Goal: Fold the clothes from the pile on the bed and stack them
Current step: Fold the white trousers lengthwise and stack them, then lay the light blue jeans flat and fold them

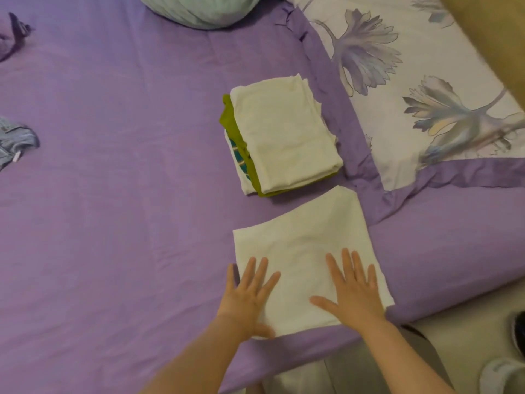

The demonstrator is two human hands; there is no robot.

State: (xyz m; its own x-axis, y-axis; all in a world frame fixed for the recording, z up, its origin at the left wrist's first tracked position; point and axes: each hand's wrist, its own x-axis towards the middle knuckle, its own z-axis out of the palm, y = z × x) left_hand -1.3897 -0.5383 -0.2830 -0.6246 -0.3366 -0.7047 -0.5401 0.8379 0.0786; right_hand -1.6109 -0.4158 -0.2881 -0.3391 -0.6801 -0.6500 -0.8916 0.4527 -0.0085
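Observation:
A folded white cloth [304, 237] lies flat on the purple bed sheet [127, 209] near the bed's front edge. My left hand [250, 297] presses flat on its near left part, fingers straight and spread. My right hand [352, 291] lies flat on its near right part, fingers spread too. Just beyond stands the stack of folded clothes [284, 137]: a white piece on top, a green one under it, and a white and teal one at the bottom.
A blue denim garment [17, 140] lies at the left edge, a dark purple one [14, 32] at far left. A floral pillow [426, 81] sits to the right, a pale green cushion [199, 9] at the back. Shoes [511, 365] sit on the floor at the bottom right.

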